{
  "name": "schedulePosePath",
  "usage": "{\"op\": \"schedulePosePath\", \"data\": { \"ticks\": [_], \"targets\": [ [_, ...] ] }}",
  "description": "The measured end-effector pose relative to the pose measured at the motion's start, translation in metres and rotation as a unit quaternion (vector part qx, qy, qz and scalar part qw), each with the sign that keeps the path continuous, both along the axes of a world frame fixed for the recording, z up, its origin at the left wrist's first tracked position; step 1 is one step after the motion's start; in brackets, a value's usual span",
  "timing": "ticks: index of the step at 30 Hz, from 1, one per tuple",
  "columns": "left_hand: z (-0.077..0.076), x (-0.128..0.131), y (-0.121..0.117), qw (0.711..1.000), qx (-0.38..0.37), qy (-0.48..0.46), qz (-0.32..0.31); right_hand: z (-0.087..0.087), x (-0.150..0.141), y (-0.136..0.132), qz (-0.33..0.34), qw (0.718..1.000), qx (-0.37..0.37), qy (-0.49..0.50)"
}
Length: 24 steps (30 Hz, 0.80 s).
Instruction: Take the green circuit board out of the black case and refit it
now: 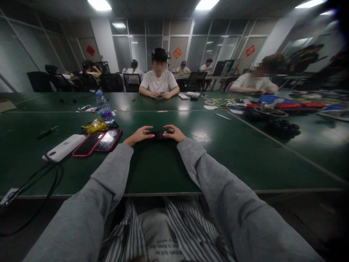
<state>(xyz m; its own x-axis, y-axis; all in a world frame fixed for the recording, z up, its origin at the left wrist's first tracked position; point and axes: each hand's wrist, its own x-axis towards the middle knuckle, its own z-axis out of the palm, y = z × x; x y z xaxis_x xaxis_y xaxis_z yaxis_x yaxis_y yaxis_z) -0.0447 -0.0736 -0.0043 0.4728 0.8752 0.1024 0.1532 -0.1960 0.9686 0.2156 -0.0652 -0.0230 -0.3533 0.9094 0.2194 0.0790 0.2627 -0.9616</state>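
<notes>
A small black oblong device (159, 134) is held just above or on the green table (160, 167); I cannot tell which. My left hand (139, 135) grips its left end, thumb along the near side and fingers curled over the far side. At the right end, my right hand (176, 133) pinches it the same way, thumb near a small pale mark on the black surface. Left of my left hand lie two phones with red-pink edges, the nearer-to-hand phone (109, 139) partly beside the other phone (87, 144).
A white power bank (64, 147) with black cables (56, 178) lies at left. Behind the phones are a yellow packet (96, 125) and a plastic bottle (104, 107). Cables, a black object (283, 128) and a pen-like item (223, 116) lie at right. A person (159, 80) sits opposite.
</notes>
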Motion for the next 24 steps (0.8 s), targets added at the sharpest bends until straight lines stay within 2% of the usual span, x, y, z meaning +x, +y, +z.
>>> {"op": "schedulePosePath", "data": {
  "ticks": [10,17,24],
  "targets": [
    [-0.003,-0.001,0.005,1.000,0.007,0.005,0.011,0.001,-0.003,0.000,-0.030,0.999,0.010,-0.009],
    [-0.008,0.005,0.003,0.998,0.046,0.017,-0.039,-0.005,-0.006,0.007,-0.091,0.995,0.022,-0.026],
    [-0.013,0.004,0.008,0.994,0.083,0.066,-0.001,-0.006,-0.010,0.007,-0.110,0.990,0.051,-0.071]
  ]
}}
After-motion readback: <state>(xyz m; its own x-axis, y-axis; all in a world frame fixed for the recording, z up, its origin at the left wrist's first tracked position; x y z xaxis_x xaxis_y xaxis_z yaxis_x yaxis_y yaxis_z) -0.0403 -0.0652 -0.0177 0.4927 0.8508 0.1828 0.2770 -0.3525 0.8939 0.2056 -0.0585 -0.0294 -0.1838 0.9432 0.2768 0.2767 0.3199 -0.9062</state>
